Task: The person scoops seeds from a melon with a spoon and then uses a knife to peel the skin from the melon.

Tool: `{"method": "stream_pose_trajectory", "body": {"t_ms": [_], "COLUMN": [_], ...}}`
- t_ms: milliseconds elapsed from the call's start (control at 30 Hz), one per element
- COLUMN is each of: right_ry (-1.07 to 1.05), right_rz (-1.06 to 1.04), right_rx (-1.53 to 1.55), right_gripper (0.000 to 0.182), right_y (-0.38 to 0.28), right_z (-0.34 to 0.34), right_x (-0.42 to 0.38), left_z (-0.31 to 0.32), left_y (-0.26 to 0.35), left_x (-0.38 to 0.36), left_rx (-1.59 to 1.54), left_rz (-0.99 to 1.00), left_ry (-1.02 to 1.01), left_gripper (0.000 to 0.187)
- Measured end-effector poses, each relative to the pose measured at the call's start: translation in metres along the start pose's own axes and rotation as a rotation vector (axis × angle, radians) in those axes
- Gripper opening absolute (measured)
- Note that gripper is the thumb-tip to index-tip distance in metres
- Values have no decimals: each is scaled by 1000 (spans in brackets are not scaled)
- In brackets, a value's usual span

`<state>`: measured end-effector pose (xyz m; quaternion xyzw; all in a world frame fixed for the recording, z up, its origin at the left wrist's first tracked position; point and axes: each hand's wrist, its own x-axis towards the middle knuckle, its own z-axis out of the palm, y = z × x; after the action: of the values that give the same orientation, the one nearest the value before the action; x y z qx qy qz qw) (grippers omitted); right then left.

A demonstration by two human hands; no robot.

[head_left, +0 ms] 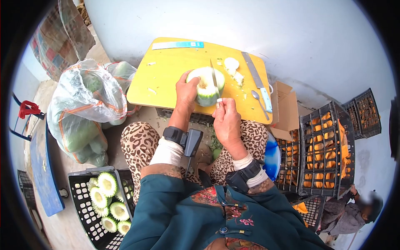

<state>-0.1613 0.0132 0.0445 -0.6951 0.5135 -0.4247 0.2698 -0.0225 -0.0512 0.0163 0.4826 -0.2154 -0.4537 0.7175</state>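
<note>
A thick piece of winter melon (205, 99), green-skinned with pale flesh and a hollow core, stands near the front of the yellow table (160, 85). My left hand (186, 92) grips its left side, with the thumb over the top rim. In my right hand (227, 118) is a small knife (215, 77), its blade lying across the cut top of the melon and pointing away from me. White scraps (235, 75) of melon lie just right of the piece. Farther right rest a large knife (253, 71) with a light blue handle and a metal spoon (260, 104).
A blue-and-white strip (177, 45) lies at the table's back. Left stands a plastic bag (85, 106) of whole melons; below it, a black crate (79, 200) holds hollowed rings. Crates (323, 146) of orange pieces, a cardboard box (284, 104) and another person (346, 214) are right.
</note>
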Motion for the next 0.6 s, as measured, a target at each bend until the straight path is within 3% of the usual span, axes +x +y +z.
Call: {"method": "stream_pose_trajectory", "body": {"t_ms": [167,600], "right_ry": [8,-137], "right_rz": [-40,121], "right_rx": [-31,222], "right_gripper": [13,10], "right_y": [7,32], "right_z": [-2,-8], "right_x": [-7,-34], "left_z": [3,4], "left_y": [-4,-4], "left_x": [1,3], "left_rx": [1,-35], "left_rz": [17,2], "left_ry": [12,19], "left_gripper": [40,39]}}
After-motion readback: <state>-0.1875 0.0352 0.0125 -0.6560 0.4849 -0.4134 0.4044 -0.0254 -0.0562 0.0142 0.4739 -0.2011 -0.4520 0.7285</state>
